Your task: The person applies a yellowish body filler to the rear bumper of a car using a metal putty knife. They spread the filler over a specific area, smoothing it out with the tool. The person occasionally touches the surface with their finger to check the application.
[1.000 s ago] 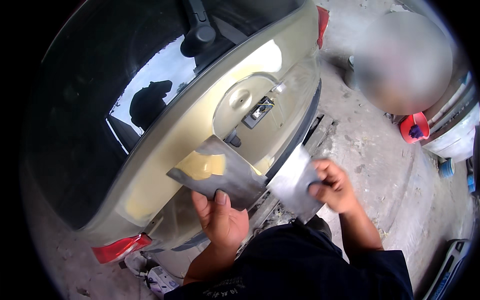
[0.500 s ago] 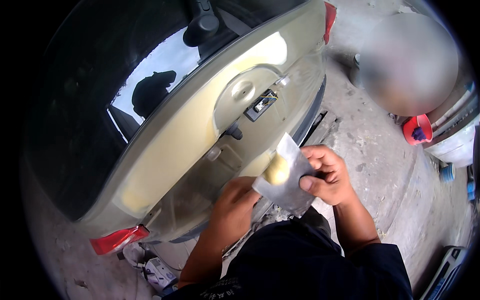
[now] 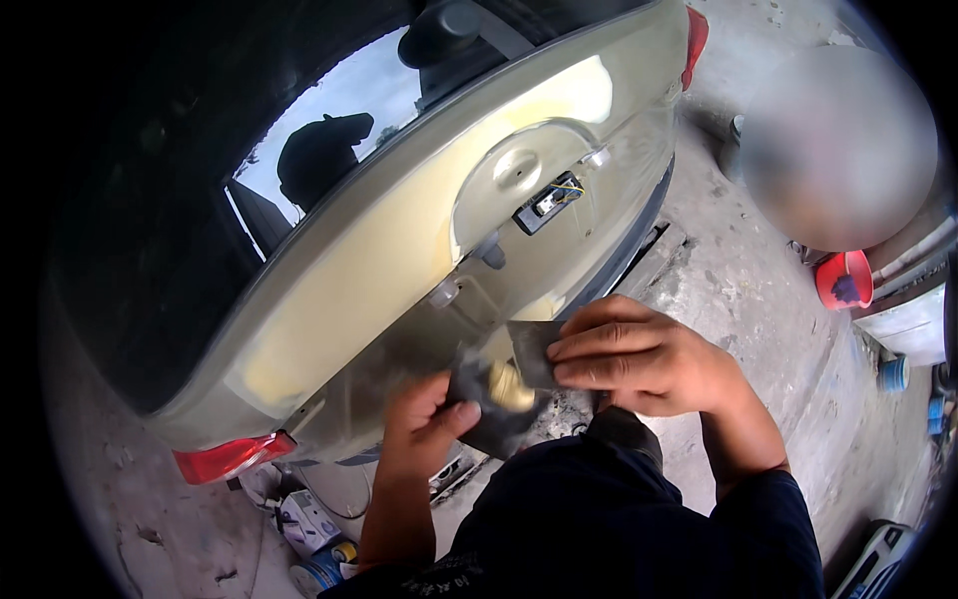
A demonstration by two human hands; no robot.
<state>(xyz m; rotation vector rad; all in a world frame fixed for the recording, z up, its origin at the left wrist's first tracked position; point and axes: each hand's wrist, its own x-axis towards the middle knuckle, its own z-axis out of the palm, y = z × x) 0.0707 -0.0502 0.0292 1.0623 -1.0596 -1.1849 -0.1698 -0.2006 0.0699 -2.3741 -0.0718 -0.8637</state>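
My left hand (image 3: pixel 424 424) is closed on a dark flat putty plate (image 3: pixel 489 427), its thumb lying on top. A lump of pale yellow putty (image 3: pixel 511 387) sits on the plate. My right hand (image 3: pixel 654 359) grips a thin dark spreader (image 3: pixel 536 349), fingers over its face, with the blade's lower edge at the putty. Both pieces are held low in front of the gold-beige car tailgate (image 3: pixel 349 319), apart from it. Smooth cream-coloured patches (image 3: pixel 399 260) run along the tailgate below the rear window.
A red tail light (image 3: pixel 232 457) marks the tailgate's near left corner. Loose wires hang in a dark opening (image 3: pixel 549 203) in the panel. Right of the car, a red bucket (image 3: pixel 844 280) stands on the concrete floor (image 3: pixel 728 299), near a blurred round area. Boxes (image 3: pixel 307 521) lie lower left.
My right hand has turned over; its fingers now lie across the spreader. The putty, earlier on the light-grey face near my right hand, now rests on the plate in my left. The view has shifted slightly.
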